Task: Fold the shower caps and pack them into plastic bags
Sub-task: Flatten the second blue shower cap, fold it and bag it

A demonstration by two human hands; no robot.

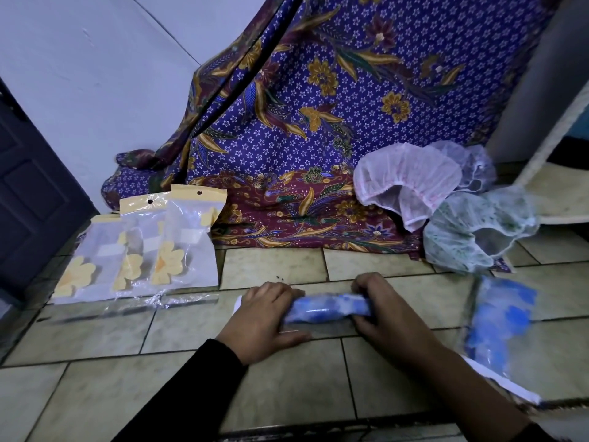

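The blue rolled plastic shower cap point(328, 309) lies on the tiled floor point(95, 393) at 6 o'clock, with the left hand point(264, 317) curled over its 9 o'clock end and the right hand point(379, 314) gripping its 3 o'clock end. Squeeze evenly, pressing air out, so the roll slides narrow into the clear plastic bags with yellow flowers point(143, 250) at 9 o'clock

Three plastic bags with yellow flowers point(178, 247) lay near the left edge of the floor, and one plastic bag with blue content point(500, 327) near the right edge. There was one rolled blue shower cap point(328, 309). Three loose shower caps lay behind: one pinkish-white cap point(404, 180), one pale purple cap point(478, 164) and one green cap point(471, 231).
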